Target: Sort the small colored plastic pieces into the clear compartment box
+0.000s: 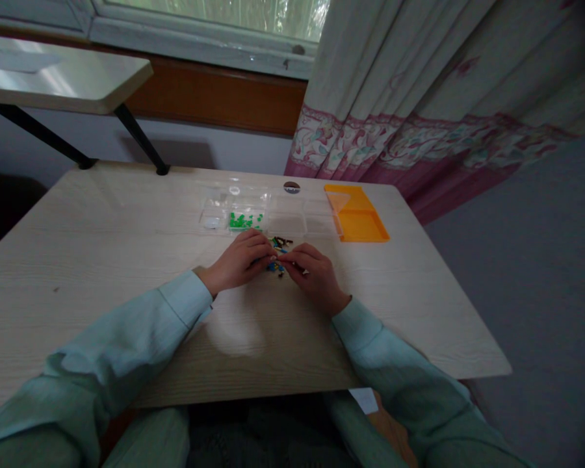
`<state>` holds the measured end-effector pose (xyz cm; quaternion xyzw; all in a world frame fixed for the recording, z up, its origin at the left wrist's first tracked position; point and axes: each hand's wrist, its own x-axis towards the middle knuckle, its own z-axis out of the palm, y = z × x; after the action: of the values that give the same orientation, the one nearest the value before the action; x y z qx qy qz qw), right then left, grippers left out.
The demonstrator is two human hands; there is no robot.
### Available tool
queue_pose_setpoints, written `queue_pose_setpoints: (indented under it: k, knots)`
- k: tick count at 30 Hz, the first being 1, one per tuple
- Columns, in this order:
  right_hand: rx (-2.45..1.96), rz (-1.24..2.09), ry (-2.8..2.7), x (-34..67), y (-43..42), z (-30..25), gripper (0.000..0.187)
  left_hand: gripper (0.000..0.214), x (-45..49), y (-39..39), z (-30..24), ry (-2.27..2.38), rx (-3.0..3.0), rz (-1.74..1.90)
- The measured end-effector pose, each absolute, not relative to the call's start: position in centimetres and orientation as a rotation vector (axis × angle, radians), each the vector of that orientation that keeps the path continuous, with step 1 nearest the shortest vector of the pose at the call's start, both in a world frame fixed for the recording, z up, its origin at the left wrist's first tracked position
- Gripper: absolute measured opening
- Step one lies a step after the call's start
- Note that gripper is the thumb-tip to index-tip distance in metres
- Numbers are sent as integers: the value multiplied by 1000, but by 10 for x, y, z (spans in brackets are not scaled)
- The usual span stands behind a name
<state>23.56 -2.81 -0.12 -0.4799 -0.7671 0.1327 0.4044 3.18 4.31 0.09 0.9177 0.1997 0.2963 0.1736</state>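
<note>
My left hand [241, 260] and my right hand [314, 273] meet fingertip to fingertip over a small pile of mixed pieces [275, 266], blue, yellow and dark. Both hands are closed in a pinch, and whatever sits between the fingertips is too small to name. Just beyond them lies a clear plastic compartment box [286, 216]. Small green pieces [245, 221] fill part of one of its compartments, left of the middle. My fingers partly cover the pile.
An orange tray [363, 218] lies at the right, partly under the clear box's end. A round dark sticker [291, 187] shows behind the box. A raised shelf [63, 75] on black legs stands at the back left. The curtain [365, 97] hangs behind the table [127, 260].
</note>
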Motion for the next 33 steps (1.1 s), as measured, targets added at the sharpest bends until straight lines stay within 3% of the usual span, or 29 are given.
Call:
queue_pose_setpoints:
  k: [5, 14, 25, 33]
  knots:
    - [-1341, 420, -1869, 241, -22, -2, 24, 22, 26, 53, -2, 708, 2611, 938]
    - [-1544, 206, -2044, 242, -11, -6, 37, 31, -4, 94, -6, 1378, 2423, 1312]
    - [-1532, 103, -2183, 236, -12, -6, 39, 27, -2, 97, -15, 1390, 2370, 1290]
    - [-1645, 30, -2039, 236, -13, 0, 26, 28, -1, 95, -11, 1339, 2397, 1272]
